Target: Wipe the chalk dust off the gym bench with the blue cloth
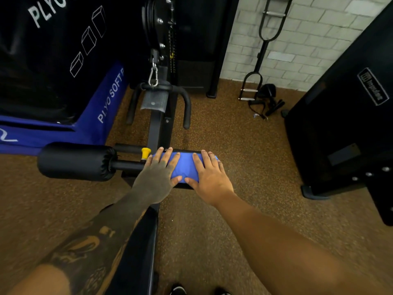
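A blue cloth (185,167) lies spread over the right-hand black roller pad (182,185) at the far end of the gym bench. My left hand (156,177) presses flat on the cloth's left part, fingers spread. My right hand (209,176) presses flat on its right part, thumb almost touching the left thumb. The black bench pad (136,248) runs from below my left forearm toward the rollers, mostly hidden by that arm. No chalk dust is visible on the dark surfaces.
A second black roller pad (76,161) sticks out to the left, with a yellow adjustment knob (145,153) beside it. Black handlebars and a carabiner (153,75) stand beyond. Plyo boxes (53,60) sit at left, a black machine (344,124) at right, cable handles (263,103) on the floor.
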{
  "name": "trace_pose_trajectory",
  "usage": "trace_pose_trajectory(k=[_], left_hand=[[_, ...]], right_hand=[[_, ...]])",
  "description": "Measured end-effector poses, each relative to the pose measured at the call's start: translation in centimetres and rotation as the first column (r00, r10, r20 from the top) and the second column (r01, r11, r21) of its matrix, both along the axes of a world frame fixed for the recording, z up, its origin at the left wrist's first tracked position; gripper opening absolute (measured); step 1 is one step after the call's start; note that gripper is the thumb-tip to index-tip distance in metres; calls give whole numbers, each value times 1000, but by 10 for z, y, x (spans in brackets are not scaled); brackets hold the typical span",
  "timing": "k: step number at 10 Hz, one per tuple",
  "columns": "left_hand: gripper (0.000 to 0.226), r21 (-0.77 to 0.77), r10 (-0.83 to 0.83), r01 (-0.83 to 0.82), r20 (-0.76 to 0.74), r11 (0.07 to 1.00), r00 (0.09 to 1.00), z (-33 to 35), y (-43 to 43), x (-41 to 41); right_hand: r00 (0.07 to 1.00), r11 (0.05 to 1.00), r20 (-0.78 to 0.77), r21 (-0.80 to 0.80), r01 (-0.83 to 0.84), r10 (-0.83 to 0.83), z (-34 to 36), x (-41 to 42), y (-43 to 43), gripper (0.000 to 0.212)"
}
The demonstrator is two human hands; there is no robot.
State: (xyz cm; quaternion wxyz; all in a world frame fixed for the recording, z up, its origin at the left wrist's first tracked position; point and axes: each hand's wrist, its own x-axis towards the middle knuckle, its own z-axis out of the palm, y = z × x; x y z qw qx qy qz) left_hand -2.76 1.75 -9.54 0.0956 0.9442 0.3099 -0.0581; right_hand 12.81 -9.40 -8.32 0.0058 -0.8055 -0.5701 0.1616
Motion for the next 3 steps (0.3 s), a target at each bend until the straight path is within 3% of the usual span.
trace_pose_trajectory(k=[2, 3], left_hand=[[72, 36, 4, -2, -44, 999, 999, 6, -2, 2], [68, 41, 20, -21, 35, 999, 999, 27, -3, 12]], right_hand=[[1000, 1000, 7, -23, 13, -13, 3, -3, 0, 74], [998, 995, -4, 77, 64, -63, 26, 2, 7, 73]])
